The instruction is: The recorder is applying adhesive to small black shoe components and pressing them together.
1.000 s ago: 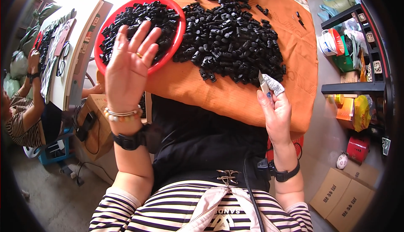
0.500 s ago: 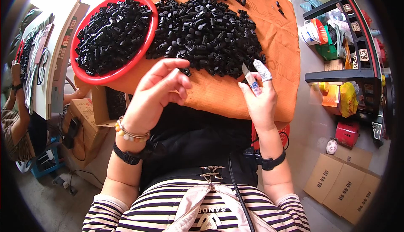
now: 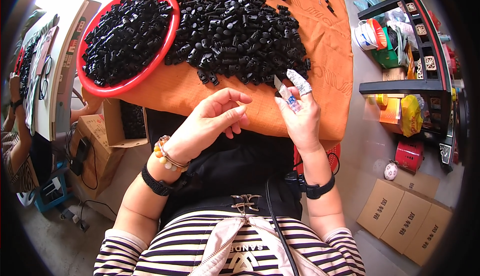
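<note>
Slanting up-left, knife (image 3: 285, 93) points toward black pieces (image 3: 240, 36)

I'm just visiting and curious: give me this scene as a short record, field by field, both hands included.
Left hand: grip loosely open near the table's front edge, nothing seen in it
Right hand: grip closed around a small pointed knife; index finger wrapped in white
Pile: small black cylindrical parts, loose on an orange tablecloth
Red basin: left of the pile, heaped with similar parts
Knife tip: at the pile's near edge; contact unclear
Right background: dark shelf unit
</note>
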`<state>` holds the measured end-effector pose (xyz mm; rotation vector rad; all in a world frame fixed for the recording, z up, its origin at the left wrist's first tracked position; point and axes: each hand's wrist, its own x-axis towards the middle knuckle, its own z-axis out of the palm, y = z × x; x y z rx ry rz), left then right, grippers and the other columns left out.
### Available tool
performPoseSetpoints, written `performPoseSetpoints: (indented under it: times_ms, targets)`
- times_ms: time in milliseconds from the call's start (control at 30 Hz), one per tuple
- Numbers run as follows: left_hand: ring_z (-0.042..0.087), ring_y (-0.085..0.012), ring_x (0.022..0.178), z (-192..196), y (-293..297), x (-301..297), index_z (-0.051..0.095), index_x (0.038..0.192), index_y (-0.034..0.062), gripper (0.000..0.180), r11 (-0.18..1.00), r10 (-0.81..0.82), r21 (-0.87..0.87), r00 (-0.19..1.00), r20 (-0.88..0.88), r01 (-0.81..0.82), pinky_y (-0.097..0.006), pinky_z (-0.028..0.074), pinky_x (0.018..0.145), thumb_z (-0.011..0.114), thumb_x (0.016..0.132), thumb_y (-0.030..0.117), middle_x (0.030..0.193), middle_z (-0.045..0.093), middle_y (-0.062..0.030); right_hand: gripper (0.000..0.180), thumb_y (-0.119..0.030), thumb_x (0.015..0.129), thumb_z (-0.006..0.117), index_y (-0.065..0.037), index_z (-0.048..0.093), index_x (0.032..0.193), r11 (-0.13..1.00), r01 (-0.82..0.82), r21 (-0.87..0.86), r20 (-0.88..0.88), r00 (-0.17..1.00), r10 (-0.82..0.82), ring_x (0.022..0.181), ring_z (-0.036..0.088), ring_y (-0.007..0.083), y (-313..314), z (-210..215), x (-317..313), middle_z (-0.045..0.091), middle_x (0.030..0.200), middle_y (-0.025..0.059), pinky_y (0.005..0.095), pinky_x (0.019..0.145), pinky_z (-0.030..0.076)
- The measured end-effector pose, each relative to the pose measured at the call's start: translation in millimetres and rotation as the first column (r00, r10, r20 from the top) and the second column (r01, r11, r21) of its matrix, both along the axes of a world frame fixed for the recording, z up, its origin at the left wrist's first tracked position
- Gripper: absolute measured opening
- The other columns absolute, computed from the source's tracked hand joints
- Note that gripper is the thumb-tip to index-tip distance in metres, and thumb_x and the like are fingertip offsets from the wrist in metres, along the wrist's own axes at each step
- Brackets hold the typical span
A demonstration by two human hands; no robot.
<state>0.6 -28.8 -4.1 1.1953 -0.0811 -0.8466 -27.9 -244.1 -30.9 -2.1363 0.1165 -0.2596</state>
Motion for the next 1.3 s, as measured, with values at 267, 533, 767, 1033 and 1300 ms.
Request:
performPoseSetpoints:
  times_ms: [267,533,767,1033,1300]
  targets:
    - [0.061,-0.0092,0.080,1,-10,-3,0.049,0.114,0.0072,0.026,0.996,0.067,-0.043,0.989,-0.129,-0.073,-0.023,0.051,0.069,0.053,0.092,0.021,0.094,0.061,-0.0032,0.055,0.006,0.078,0.062,-0.004,0.043,0.128,0.859,-0.116,0.498,-0.046,0.986,0.160,0.073,0.060,0.0099,35,29,-5,0.056,0.089,0.0061,0.0224,0.064,0.051]
    - [0.061,-0.0094,0.080,-9,-1,-3,0.051,0.108,0.0071,0.020,0.949,0.057,-0.296,0.983,-0.176,-0.108,-0.025,0.051,0.068,0.051,0.093,0.021,0.095,0.060,-0.0024,0.055,0.007,0.079,0.061,-0.004,0.041,0.130,0.836,-0.196,0.513,-0.060,0.963,0.263,0.073,0.060,0.0092,54,43,-9,0.055,0.086,0.0040,0.0207,0.062,0.050]
    - [0.056,-0.0096,0.072,-7,1,-1,0.052,0.108,0.0047,0.020,0.875,0.036,-0.459,0.968,-0.249,-0.151,-0.025,0.051,0.068,0.047,0.095,0.019,0.097,0.058,-0.0033,0.051,0.006,0.083,0.058,0.002,0.036,0.130,0.717,-0.217,0.663,-0.006,0.955,0.295,0.076,0.062,0.0121,54,54,-10,0.055,0.091,0.0064,0.0223,0.066,0.051]
    - [0.057,-0.0097,0.072,-12,1,-1,0.049,0.110,0.0064,0.019,0.853,0.067,-0.490,0.969,-0.240,-0.180,-0.025,0.052,0.066,0.048,0.095,0.018,0.097,0.057,-0.0053,0.049,0.004,0.085,0.057,0.002,0.037,0.129,0.726,-0.205,0.656,-0.029,0.955,0.296,0.077,0.063,0.0137,56,55,-8,0.055,0.092,0.0075,0.0235,0.066,0.052]
    - [0.058,-0.0083,0.073,-6,-1,-4,0.050,0.105,0.0063,0.016,0.909,0.047,-0.400,0.982,-0.184,-0.118,-0.024,0.051,0.067,0.050,0.094,0.018,0.090,0.059,-0.0041,0.045,-0.001,0.086,0.059,0.002,0.041,0.127,0.745,-0.177,0.644,-0.043,0.963,0.266,0.078,0.062,0.0103,51,43,-7,0.059,0.097,0.0085,0.0202,0.067,0.050]
